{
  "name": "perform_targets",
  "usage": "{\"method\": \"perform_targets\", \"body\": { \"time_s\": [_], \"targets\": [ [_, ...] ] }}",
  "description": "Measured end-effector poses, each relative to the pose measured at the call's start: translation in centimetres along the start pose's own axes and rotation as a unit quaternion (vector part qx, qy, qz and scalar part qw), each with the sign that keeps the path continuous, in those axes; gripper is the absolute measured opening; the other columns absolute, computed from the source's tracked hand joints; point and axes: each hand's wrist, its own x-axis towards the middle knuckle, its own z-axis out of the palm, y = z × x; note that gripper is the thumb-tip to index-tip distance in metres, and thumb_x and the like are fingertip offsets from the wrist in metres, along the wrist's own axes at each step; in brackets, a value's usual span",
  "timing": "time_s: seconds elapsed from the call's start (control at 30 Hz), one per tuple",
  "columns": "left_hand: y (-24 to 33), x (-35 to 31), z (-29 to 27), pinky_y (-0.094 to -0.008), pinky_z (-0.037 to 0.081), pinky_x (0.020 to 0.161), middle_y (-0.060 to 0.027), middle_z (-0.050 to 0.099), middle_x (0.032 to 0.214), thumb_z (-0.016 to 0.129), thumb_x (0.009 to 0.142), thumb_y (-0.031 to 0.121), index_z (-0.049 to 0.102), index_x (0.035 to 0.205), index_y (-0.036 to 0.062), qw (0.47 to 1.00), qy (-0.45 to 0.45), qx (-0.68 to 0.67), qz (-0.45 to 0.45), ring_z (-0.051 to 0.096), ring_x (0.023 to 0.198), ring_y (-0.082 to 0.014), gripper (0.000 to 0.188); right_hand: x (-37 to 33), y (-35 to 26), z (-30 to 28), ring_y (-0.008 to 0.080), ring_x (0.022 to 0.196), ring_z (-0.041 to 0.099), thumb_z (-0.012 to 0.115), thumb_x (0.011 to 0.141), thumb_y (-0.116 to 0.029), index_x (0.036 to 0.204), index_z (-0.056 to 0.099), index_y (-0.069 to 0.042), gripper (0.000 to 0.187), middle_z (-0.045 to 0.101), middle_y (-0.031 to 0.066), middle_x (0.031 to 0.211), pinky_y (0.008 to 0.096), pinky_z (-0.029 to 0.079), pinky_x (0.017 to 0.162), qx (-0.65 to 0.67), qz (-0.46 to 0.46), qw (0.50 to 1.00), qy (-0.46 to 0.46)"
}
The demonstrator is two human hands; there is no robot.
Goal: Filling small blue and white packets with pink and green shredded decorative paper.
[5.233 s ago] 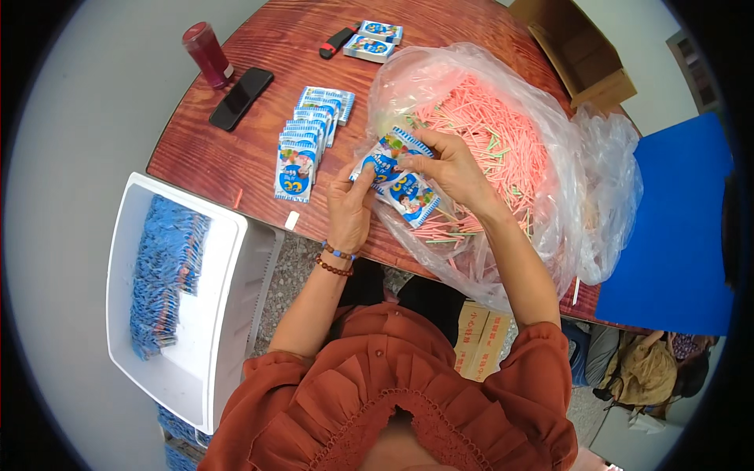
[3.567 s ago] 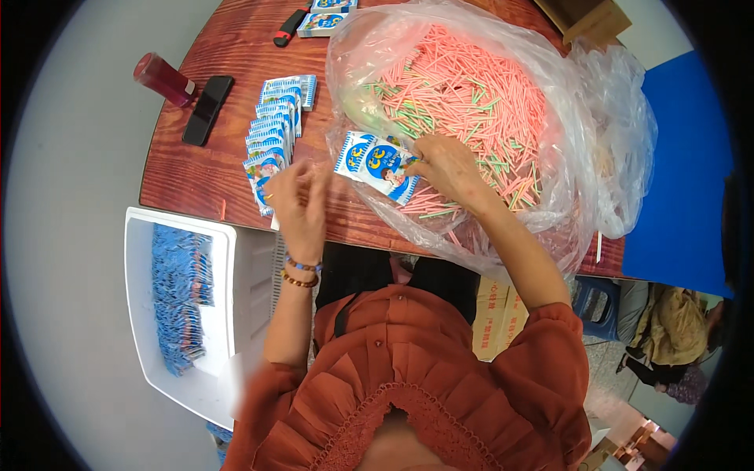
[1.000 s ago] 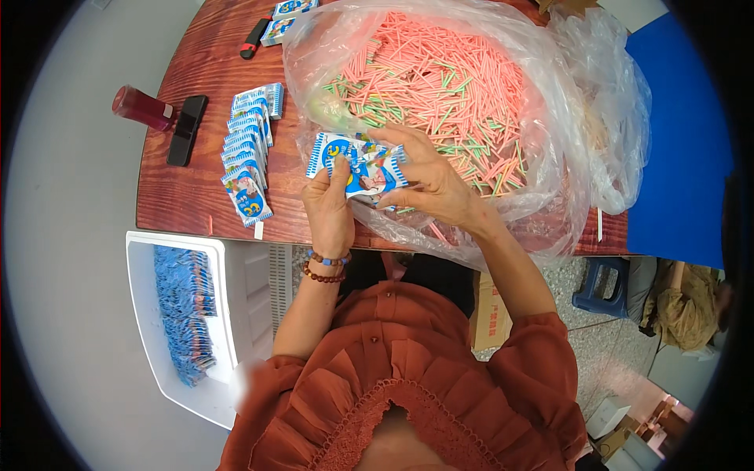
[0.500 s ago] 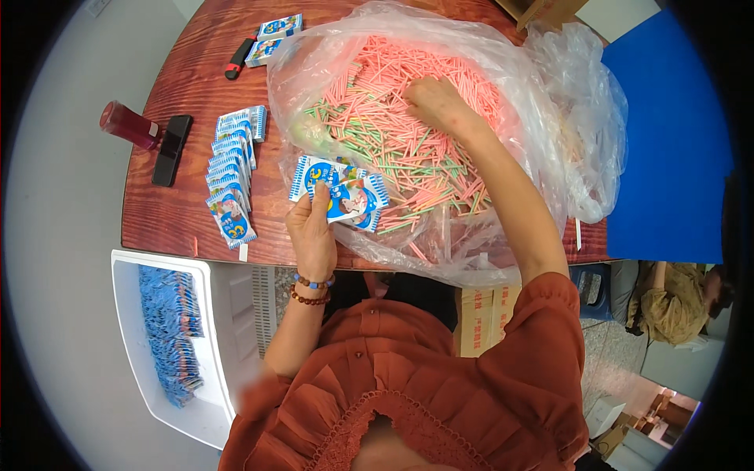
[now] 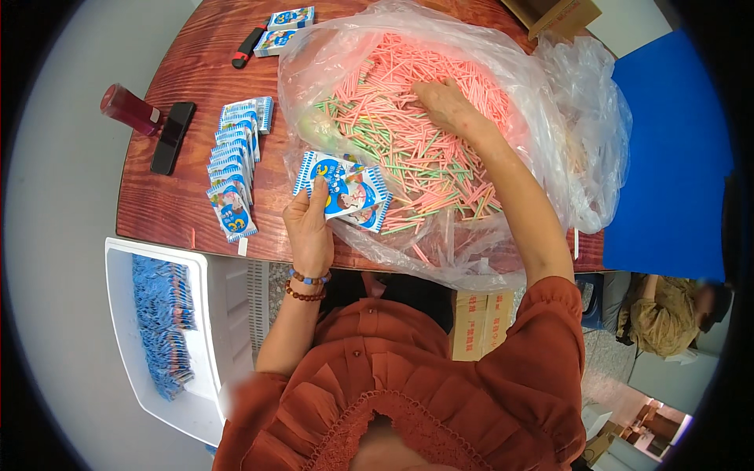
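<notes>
My left hand [image 5: 312,228] is closed on a few blue-and-white packets [image 5: 349,191], overlapping and fanned, with the thumb on top. They hover over the near left edge of a big clear plastic bag [image 5: 302,71]. Inside the bag lies a heap of thin pink and green sticks [image 5: 393,161]. My right hand [image 5: 448,108] reaches into the far part of this heap. Its fingers bend down among the pink sticks, and the fingertips are hidden, so what they grip cannot be made out. A row of overlapping packets [image 5: 232,169] lies on the table left of the bag.
Further left are a black phone [image 5: 173,138] and a red bottle [image 5: 130,110]. A red-and-black cutter [image 5: 248,47] lies beside two packet stacks [image 5: 276,41]. Below the table's left edge stands a white bin [image 5: 224,314] holding many packets. Another clear bag [image 5: 601,125] sits right; a person [image 5: 664,318] is beyond.
The whole view has shifted slightly. My left hand keeps its hold on the packets, and my right hand stays in the heap, its fingers a little further down among the sticks.
</notes>
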Motion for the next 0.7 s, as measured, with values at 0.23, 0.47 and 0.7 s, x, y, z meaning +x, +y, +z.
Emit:
{"method": "perform_targets", "body": {
  "time_s": [0.23,0.47,0.7],
  "targets": [
    [-0.2,-0.1,-0.2,-0.0204,0.046,0.069,0.0010,0.067,0.090,0.058,0.098,0.018,0.068,0.096,0.0017,1.000,-0.012,-0.002,-0.001,0.057,0.077,-0.0015,0.019,-0.3,0.0,-0.2,0.0287,0.087,0.063,0.052,0.098,-0.021,0.099,0.053,-0.004,0.017,0.065,0.0138,0.086,0.0398,0.046,0.071,0.243,0.113,0.958,0.105],
    [0.1,0.2,0.4,-0.0241,0.051,0.076,-0.0019,0.068,0.097,0.057,0.098,0.020,0.066,0.103,0.0013,0.999,-0.023,-0.042,-0.020,0.062,0.084,-0.0061,0.021,-1.6,-1.1,-2.5,0.0167,0.082,0.061,0.052,0.099,-0.020,0.099,0.053,-0.003,0.018,0.062,0.0056,0.088,0.0306,0.050,0.071,0.704,0.178,0.676,0.129],
    [-0.3,0.3,0.8,-0.0260,0.052,0.080,-0.0033,0.068,0.102,0.056,0.099,0.021,0.065,0.107,0.0014,0.997,-0.023,-0.063,-0.035,0.063,0.088,-0.0081,0.023,-3.2,-2.7,-1.1,0.0185,0.077,0.059,0.047,0.101,-0.016,0.101,0.053,-0.001,0.017,0.057,0.0040,0.084,0.0338,0.053,0.078,0.774,0.206,0.581,0.143]
  ]
}}
